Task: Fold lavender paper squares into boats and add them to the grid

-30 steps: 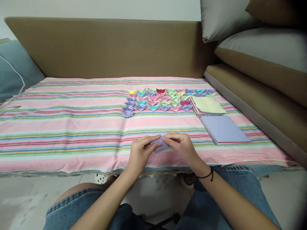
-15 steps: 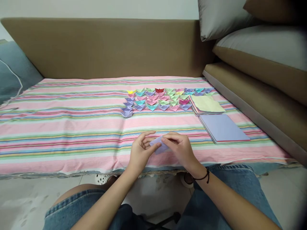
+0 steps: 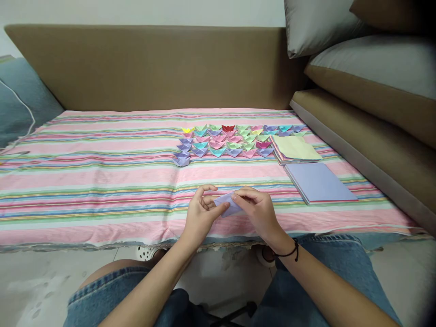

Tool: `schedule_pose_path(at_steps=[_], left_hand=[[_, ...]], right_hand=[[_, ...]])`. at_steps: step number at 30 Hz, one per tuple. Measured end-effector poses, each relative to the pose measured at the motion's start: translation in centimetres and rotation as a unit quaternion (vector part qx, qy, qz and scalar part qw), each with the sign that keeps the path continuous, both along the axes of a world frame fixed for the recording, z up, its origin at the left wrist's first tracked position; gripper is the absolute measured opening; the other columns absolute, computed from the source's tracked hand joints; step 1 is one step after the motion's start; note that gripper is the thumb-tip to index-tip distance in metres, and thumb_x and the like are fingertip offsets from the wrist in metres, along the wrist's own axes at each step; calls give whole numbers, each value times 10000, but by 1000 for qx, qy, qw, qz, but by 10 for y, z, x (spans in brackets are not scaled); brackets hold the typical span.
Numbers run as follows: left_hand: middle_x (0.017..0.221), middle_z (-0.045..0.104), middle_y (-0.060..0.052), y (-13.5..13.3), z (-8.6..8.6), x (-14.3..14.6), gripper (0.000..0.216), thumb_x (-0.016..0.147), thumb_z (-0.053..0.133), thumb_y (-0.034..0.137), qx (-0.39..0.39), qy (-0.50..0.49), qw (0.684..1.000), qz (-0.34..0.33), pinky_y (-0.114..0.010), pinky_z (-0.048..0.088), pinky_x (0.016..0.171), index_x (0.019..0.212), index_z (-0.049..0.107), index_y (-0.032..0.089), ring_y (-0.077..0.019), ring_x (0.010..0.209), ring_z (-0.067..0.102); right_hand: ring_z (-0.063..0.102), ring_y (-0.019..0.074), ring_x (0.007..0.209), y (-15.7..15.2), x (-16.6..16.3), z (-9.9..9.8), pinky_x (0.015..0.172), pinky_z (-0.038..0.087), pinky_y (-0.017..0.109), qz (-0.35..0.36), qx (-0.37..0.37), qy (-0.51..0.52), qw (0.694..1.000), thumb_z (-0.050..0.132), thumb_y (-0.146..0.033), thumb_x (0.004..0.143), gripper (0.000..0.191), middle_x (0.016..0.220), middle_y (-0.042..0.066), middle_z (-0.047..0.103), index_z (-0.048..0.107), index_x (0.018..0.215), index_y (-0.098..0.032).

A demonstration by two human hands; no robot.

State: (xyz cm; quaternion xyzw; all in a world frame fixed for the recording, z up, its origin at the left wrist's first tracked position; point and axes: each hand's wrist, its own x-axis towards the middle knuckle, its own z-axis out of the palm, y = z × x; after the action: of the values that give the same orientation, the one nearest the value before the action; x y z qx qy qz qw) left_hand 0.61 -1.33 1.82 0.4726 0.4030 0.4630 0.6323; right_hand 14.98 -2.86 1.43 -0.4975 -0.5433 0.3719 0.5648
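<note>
A small folded piece of lilac paper [image 3: 229, 204] is held between my two hands above the near edge of the striped cloth. My left hand [image 3: 203, 213] pinches its left side, thumb lying over the front and the index finger raised and curved. On its right side, my right hand [image 3: 257, 210] grips the paper's upper edge between thumb and fingers. Beyond the hands stand rows of folded paper boats [image 3: 218, 144] in purple, pink, green, turquoise, yellow and red. The undersides of the paper and some fingertips are hidden.
Right of the boats lies a stack of pale yellow-topped paper [image 3: 297, 148], and nearer me a stack of lilac-topped paper [image 3: 322, 182]. Thick cushions [image 3: 368, 118] line the right side. A brown backrest [image 3: 163, 68] closes off the rear. A white cable [image 3: 25, 106] hangs at far left.
The view has shifted very slightly, so everything sits a little differently in the picture. Both hands keep their hold on the lilac paper, with hardly any finger movement.
</note>
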Motion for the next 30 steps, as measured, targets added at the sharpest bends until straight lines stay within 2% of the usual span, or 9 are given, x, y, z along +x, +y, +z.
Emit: schedule_pose_path(at_steps=[6,18,21,23,27,30], left_hand=[[610,598,65,4,0,-4,438,664,726,190,2,-29,999,-31,-207,442,555,1002,449,214,-97,558,556],[601,617,43,4,16,-7,509,748,632,272,-25,-19,997,-72,-290,466,702,1195,413,166,-132,621,595],[593,593,58,2,18,-7,461,766,599,263,-20,-4,997,-70,-296,473,728,1184,428,172,-128,637,596],[606,591,58,2,16,-7,423,763,600,254,-5,16,998,-62,-285,479,714,1150,448,176,-120,635,589],[696,644,25,4,6,-7,487,681,709,266,30,63,997,-43,-238,468,579,1090,455,198,-124,597,598],[599,640,35,5,2,-7,467,656,739,260,28,69,997,-34,-225,455,542,1023,457,194,-120,524,589]], right_hand=[[492,137,622,1,3,-1,539,364,259,-1,9,-18,1000,622,-225,761,124,641,12,543,676,662,-173],[534,147,661,6,10,-2,568,404,262,-8,-6,-3,1000,640,-240,739,114,675,15,581,674,648,-182],[554,152,672,7,12,-3,571,422,262,1,-9,3,1000,643,-244,732,107,685,18,601,684,653,-185],[565,157,677,7,12,-2,579,435,267,19,-8,-2,1000,640,-241,732,110,695,26,617,690,652,-184],[584,164,683,4,9,1,595,457,273,51,-18,-3,999,639,-244,736,121,714,42,634,690,651,-175],[586,163,676,4,6,2,583,460,268,63,-27,6,998,644,-281,737,141,713,40,639,684,652,-176]])
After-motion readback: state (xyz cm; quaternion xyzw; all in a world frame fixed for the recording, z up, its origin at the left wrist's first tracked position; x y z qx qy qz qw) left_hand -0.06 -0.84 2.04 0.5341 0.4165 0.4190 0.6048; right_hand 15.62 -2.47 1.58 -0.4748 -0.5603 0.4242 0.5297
